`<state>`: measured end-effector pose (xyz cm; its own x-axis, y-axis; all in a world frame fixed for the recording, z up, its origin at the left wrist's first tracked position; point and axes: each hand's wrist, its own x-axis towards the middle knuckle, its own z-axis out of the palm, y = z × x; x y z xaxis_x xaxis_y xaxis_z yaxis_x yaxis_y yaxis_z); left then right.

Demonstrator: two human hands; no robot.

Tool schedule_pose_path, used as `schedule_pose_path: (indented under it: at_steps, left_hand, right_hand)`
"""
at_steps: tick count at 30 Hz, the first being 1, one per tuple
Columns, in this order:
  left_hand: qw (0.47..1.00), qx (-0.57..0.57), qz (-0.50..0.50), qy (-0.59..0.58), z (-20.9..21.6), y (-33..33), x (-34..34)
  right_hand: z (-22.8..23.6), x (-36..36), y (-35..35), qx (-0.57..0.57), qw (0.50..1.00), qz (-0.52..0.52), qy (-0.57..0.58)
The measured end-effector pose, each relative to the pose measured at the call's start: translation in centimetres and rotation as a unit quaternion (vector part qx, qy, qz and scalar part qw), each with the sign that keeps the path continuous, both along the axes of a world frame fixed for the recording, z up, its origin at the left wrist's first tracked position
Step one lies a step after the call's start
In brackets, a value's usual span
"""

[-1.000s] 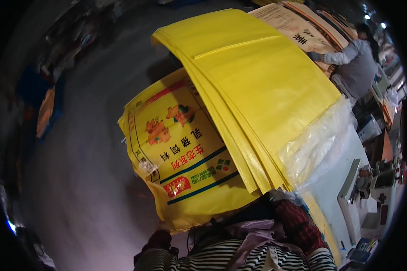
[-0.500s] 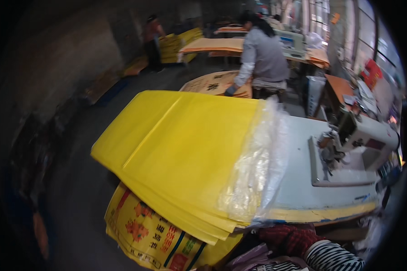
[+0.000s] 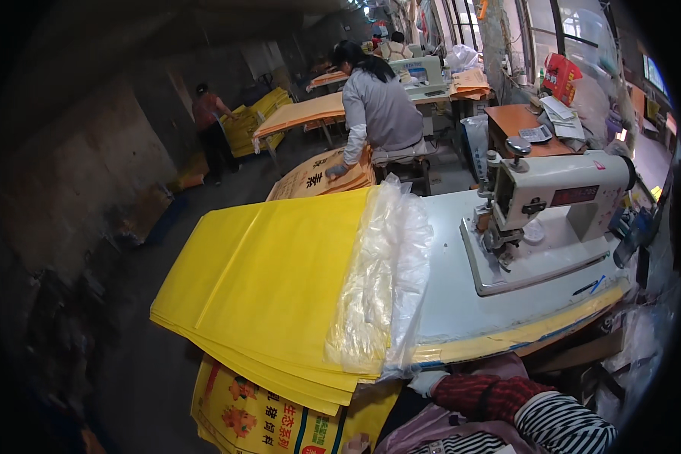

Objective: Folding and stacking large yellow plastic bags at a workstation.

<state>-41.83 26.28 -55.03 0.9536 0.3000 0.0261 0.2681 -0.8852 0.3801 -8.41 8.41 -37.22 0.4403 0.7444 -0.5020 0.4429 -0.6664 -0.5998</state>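
A stack of yellow woven sacks (image 3: 272, 265) with clear plastic liners (image 3: 367, 280) sticking out of their right ends lies across the left of the sewing table (image 3: 446, 295). Below its near edge hang yellow printed sacks (image 3: 242, 408). My right hand (image 3: 427, 382), in a pale glove below a red plaid sleeve cuff, is at the table's near edge, close to the liners; its fingers are not clear. Only a small part of my left hand (image 3: 357, 443) shows at the lower edge, beside the printed sacks. Its fingers are mostly hidden.
A white industrial sewing machine (image 3: 560, 197) stands on the table's right side. Near the front edge lie pens (image 3: 586, 287). Ahead, a person in grey (image 3: 382, 110) handles brown sacks (image 3: 325, 174). Another person (image 3: 212, 129) stands by yellow stacks farther back. An orange desk (image 3: 518, 125) holds a calculator.
The view has turned right and steadied, so the sewing machine shows more fully. My gloved right hand has come into sight by the table edge. The sacks stay stacked.
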Motion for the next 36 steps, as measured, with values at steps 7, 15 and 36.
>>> schedule_pose_path:
  at_steps: [7, 15, 36]
  left_hand:
    - [0.977, -0.212, 0.008, 0.021, 24.1, -7.0, 15.2]
    - [0.971, -0.012, -0.232, 0.06, 23.4, -9.4, 15.8]
    - [0.971, -0.138, -0.176, 0.086, 35.3, -15.5, 15.4]
  right_hand:
    - [7.0, -2.0, -6.1, -0.063, 0.985, 0.062, -0.15]
    - [6.1, -3.4, -13.0, -0.02, 0.98, 0.083, -0.18]
    - [-2.6, -1.5, -19.2, -0.003, 0.988, 0.008, -0.155]
